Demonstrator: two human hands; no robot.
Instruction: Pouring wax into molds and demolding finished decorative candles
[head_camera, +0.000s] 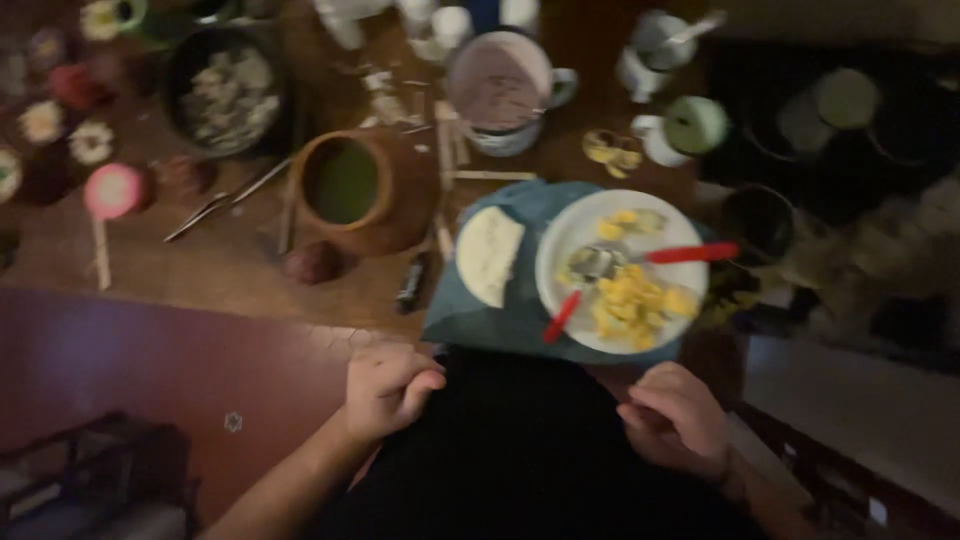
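Note:
My left hand (385, 388) rests at the near edge of the wooden table, fingers loosely curled, holding nothing. My right hand (678, 418) lies over my dark lap, fingers bent, also holding nothing. Just beyond both hands a white plate (560, 240) sits on a blue cloth (480, 320). The plate carries yellow food (632, 300), a metal spoon with a red handle (690, 253) and a second red handle (562, 317). A pale flat piece of bread (488, 254) lies on the cloth left of the plate.
A clay cup of green liquid (345, 182), a large mug (500, 90), a dark bowl of food (228, 95), a pink lollipop-like item (112, 192), small cups (690, 125) and wooden sticks crowd the table. A dark stove (830, 130) stands to the right.

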